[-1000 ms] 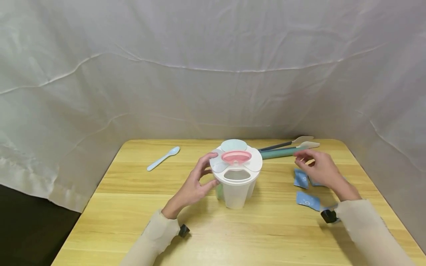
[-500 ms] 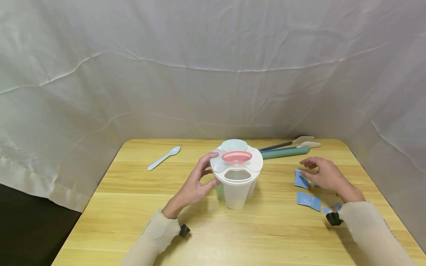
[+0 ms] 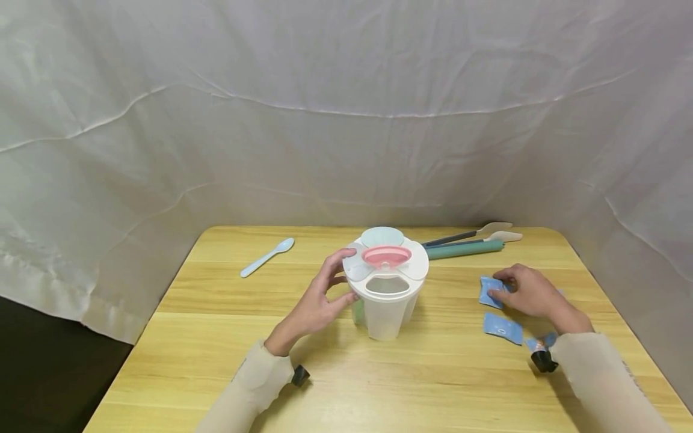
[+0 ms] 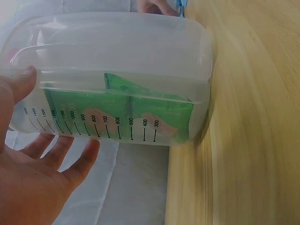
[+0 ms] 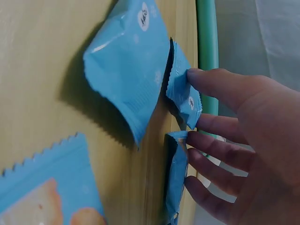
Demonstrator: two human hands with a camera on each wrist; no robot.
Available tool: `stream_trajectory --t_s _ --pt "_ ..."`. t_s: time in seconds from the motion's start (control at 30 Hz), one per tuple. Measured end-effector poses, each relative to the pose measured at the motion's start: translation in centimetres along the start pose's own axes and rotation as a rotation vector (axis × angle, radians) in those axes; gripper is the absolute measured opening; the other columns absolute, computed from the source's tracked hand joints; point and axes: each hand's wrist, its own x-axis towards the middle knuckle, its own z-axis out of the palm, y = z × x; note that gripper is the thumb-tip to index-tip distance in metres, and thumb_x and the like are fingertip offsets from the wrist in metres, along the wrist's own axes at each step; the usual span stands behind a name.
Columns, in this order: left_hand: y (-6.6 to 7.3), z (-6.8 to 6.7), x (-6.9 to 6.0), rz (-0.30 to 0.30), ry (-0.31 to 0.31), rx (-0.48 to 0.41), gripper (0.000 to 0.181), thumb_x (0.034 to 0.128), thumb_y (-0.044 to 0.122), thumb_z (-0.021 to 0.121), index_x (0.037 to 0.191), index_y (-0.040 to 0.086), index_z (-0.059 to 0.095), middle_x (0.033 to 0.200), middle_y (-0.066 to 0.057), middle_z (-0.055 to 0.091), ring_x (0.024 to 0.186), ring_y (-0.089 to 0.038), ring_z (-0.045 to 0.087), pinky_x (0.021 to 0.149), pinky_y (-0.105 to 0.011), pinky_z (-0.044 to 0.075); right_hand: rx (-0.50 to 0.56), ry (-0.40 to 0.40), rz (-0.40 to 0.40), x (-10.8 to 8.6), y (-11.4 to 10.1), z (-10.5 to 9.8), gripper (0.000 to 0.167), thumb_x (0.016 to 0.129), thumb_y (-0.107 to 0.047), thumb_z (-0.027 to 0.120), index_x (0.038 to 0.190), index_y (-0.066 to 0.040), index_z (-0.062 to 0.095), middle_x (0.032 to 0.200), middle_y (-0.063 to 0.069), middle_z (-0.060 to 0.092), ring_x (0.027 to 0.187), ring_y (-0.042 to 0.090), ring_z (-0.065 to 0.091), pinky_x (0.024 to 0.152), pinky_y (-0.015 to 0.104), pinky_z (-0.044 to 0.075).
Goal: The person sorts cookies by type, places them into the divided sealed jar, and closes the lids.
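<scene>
My left hand point(image 3: 318, 304) grips the left side of a clear lidded container point(image 3: 383, 322), thumb near the front and fingers behind. The white lid has pale green, grey and pink flaps; its front opening is uncovered. Through the container's wall point(image 4: 126, 35), the left wrist view shows green packets point(image 4: 161, 110) inside. My right hand point(image 3: 533, 293) pinches a blue packet point(image 3: 486, 298) lying on the table. In the right wrist view its thumb and forefinger are at opposite edges of that packet point(image 5: 180, 86), while other fingers touch a second blue packet point(image 5: 176, 178).
Another blue packet point(image 3: 502, 328) lies nearer the front, with one more point(image 3: 548, 340) by the right wrist. Behind and right of the container are a green cylinder point(image 3: 465, 248) and pale-tipped tongs point(image 3: 494, 228). A light blue spoon point(image 3: 265, 258) lies back left on the wooden table point(image 3: 216, 361).
My right hand has come down and toward me from beside the green cylinder's end, and its thumb and fingers have closed on the blue packet. My left hand stays on the container.
</scene>
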Motion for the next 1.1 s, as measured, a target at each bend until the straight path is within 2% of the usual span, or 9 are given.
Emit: stream_trajectory --t_s 0.13,0.33,0.57,0.73,0.83,0.9,1.0,1.1 --pt "0.1 0.0 -0.1 0.0 0.002 0.0 0.079 0.0982 -0.006 0.074 0.165 0.011 0.034 0.174 -0.013 0.038 0.151 -0.04 0.053 0.119 -0.046 0.055 -0.008 0.007 0.003 0.0 -0.1 0.1 0.051 0.098 -0.03 0.084 0.129 0.009 0.071 0.123 0.031 0.072 0.111 0.048 0.069 0.095 0.067 0.059" --pt "0.0 0.0 -0.1 -0.003 -0.003 -0.003 0.079 0.0982 -0.006 0.073 0.165 0.011 0.034 0.174 -0.012 0.038 0.151 -0.039 0.053 0.119 -0.047 0.055 0.001 0.015 0.012 -0.1 -0.3 0.2 0.045 0.096 -0.027 0.085 0.122 0.007 0.072 0.117 0.028 0.073 0.101 0.038 0.069 0.088 0.06 0.059" --pt "0.0 0.0 -0.1 -0.004 -0.001 0.0 0.079 0.0984 -0.006 0.073 0.165 0.012 0.035 0.174 -0.012 0.038 0.151 -0.04 0.053 0.119 -0.047 0.055 0.07 0.061 0.016 -0.4 -1.2 0.3 0.037 0.099 -0.017 0.081 0.126 0.004 0.068 0.123 0.028 0.072 0.113 0.048 0.07 0.097 0.067 0.059" --pt "-0.1 0.0 -0.1 0.013 0.006 0.009 0.079 0.0983 -0.006 0.074 0.165 0.012 0.034 0.174 -0.014 0.038 0.149 -0.041 0.054 0.117 -0.046 0.056 0.133 0.098 0.005 -0.4 -1.9 0.4 0.031 0.099 -0.009 0.079 0.126 -0.001 0.067 0.123 0.026 0.073 0.11 0.047 0.074 0.093 0.063 0.063" --pt "-0.1 0.0 -0.1 0.016 0.005 0.01 0.079 0.0982 -0.006 0.074 0.164 0.011 0.035 0.174 -0.014 0.038 0.149 -0.041 0.054 0.117 -0.046 0.056 0.144 0.121 -0.004 -0.5 -2.1 0.4 0.03 0.099 -0.008 0.08 0.126 -0.004 0.068 0.121 0.023 0.075 0.107 0.043 0.075 0.088 0.054 0.067" --pt "-0.2 0.0 0.0 0.014 0.003 0.01 0.079 0.0981 -0.006 0.074 0.164 0.011 0.035 0.174 -0.014 0.038 0.149 -0.041 0.054 0.118 -0.047 0.056 0.152 0.139 -0.008 -0.5 -2.2 0.4 0.03 0.099 -0.008 0.08 0.127 -0.006 0.069 0.119 0.019 0.075 0.105 0.039 0.075 0.083 0.041 0.067" --pt "-0.1 0.1 0.0 0.011 0.003 0.01 0.078 0.0981 -0.006 0.074 0.164 0.011 0.035 0.174 -0.013 0.038 0.15 -0.04 0.054 0.118 -0.047 0.055 0.171 0.173 -0.021 -0.6 -2.6 0.3 0.029 0.099 -0.009 0.08 0.127 -0.009 0.071 0.111 0.014 0.076 0.1 0.029 0.074 0.075 0.024 0.061" --pt "-0.1 0.1 0.0 0.013 0.003 0.01 0.079 0.0981 -0.006 0.074 0.164 0.012 0.035 0.174 -0.013 0.038 0.15 -0.04 0.054 0.118 -0.048 0.055 0.189 0.209 -0.045 -0.6 -3.0 0.1 0.027 0.099 -0.01 0.081 0.125 -0.012 0.073 0.105 0.009 0.075 0.095 0.017 0.072 0.071 0.019 0.057"
